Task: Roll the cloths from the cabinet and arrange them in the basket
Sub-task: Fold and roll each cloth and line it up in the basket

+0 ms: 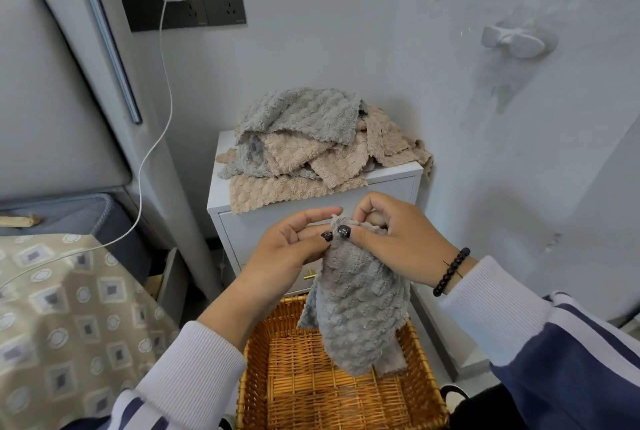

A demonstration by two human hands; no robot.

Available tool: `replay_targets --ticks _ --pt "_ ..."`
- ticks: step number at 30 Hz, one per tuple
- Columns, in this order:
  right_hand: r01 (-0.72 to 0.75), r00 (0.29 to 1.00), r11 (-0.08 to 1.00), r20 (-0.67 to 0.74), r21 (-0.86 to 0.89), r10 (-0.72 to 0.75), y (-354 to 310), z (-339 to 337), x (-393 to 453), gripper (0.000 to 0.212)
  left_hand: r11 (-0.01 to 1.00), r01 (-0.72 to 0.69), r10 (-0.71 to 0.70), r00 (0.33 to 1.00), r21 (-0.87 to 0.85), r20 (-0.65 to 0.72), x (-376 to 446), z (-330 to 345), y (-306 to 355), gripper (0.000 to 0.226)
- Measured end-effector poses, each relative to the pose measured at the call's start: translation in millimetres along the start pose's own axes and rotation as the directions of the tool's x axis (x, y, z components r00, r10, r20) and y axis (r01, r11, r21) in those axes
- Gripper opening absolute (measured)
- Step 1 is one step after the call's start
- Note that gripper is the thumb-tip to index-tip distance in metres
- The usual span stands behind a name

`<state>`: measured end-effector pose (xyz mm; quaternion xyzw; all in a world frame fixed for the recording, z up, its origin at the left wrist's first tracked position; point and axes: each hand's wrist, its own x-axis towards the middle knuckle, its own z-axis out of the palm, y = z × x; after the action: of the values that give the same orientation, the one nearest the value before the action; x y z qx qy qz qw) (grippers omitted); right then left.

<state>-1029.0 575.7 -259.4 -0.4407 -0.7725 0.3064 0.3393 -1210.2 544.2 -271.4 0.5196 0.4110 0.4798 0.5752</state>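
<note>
Over the wicker basket [341, 391] at 6 o'clock, both hands are close together, pinching the top edge of a grey cloth [356, 312]: left hand [291, 246] and right hand [398, 239] grip it by the fingertips, so it hangs limp. It's fluffy, bumpy microfibre with wavy edges, so I reckon a loose roll could spring open or sag. At 12 o'clock, the messy grey-and-beige pile [311, 145] on the white cabinet [242, 221] overhangs and might slide off.

single head-worn view, facing forward and down, close over the hands [346, 242], basket [294, 377] below, cabinet [398, 176] ahead
</note>
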Motion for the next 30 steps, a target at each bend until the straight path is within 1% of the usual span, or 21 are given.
replay_targets --ticks 3,6,10,13,15,16,18,20,23,25,26,28,30 --pt "-0.029 0.999 0.999 -0.041 -0.019 0.028 2.6 -2.0 0.3 0.021 1.000 -0.005 0.004 0.999 0.009 0.046 -0.4 -1.7 -0.3 0.047" --pt "-0.074 0.996 0.997 -0.060 -0.019 0.073 5.1 -3.6 0.0 0.022 0.997 -0.043 0.040 0.998 0.068 0.046 -2.0 0.0 -2.4 0.051" --pt "-0.079 0.997 0.995 -0.029 -0.068 0.077 6.6 -5.0 -1.4 0.024 0.994 -0.073 0.075 0.997 0.079 -0.022 -1.8 3.7 -5.7 0.045" --pt "-0.076 0.996 0.990 0.036 -0.123 0.081 8.8 -10.8 -2.2 0.040 0.991 -0.103 0.110 0.990 0.091 -0.082 -0.2 1.9 -5.3 0.041" --pt "-0.058 0.995 0.974 0.073 -0.218 0.075 11.8 -14.8 -3.1 0.048 0.988 -0.129 0.141 0.981 0.090 -0.137 1.8 -2.2 -5.0 0.042" --pt "-0.045 0.995 0.961 0.068 -0.274 0.066 14.6 -16.1 -3.2 0.048 0.986 -0.140 0.153 0.974 0.088 -0.164 2.9 -4.2 -4.4 0.043" --pt "-0.046 0.999 0.946 0.008 -0.322 0.051 19.2 -17.7 -2.9 0.036 0.985 -0.153 0.166 0.964 0.078 -0.206 5.3 -8.6 -4.0 0.044" --pt "-0.076 0.997 0.956 -0.032 -0.282 0.070 19.5 -21.1 -2.8 0.027 0.985 -0.158 0.169 0.956 0.067 -0.240 7.1 -12.6 -2.1 0.046" --pt "-0.149 0.988 0.976 0.006 -0.162 0.152 18.0 -27.9 -3.5 0.023 0.987 -0.161 0.162 0.956 0.026 -0.243 8.6 -20.0 0.5 0.051" --pt "-0.181 0.983 0.982 0.003 -0.055 0.182 14.9 -30.1 -4.7 0.021 0.988 -0.148 0.153 0.958 0.037 -0.244 9.8 -25.3 0.3 0.054" --pt "-0.182 0.983 0.983 -0.030 -0.001 0.182 14.6 -30.1 -4.7 0.019 0.989 -0.138 0.149 0.956 0.058 -0.253 10.6 -26.7 0.2 0.054" --pt "-0.172 0.973 0.981 -0.139 0.091 0.184 16.1 -30.0 -2.5 0.015 0.986 -0.127 0.153 0.948 0.108 -0.278 11.6 -27.8 0.3 0.053" --pt "-0.164 0.951 0.978 -0.244 0.129 0.192 17.2 -29.4 -0.1 0.016 0.983 -0.124 0.159 0.946 0.139 -0.281 12.0 -26.5 0.1 0.052"
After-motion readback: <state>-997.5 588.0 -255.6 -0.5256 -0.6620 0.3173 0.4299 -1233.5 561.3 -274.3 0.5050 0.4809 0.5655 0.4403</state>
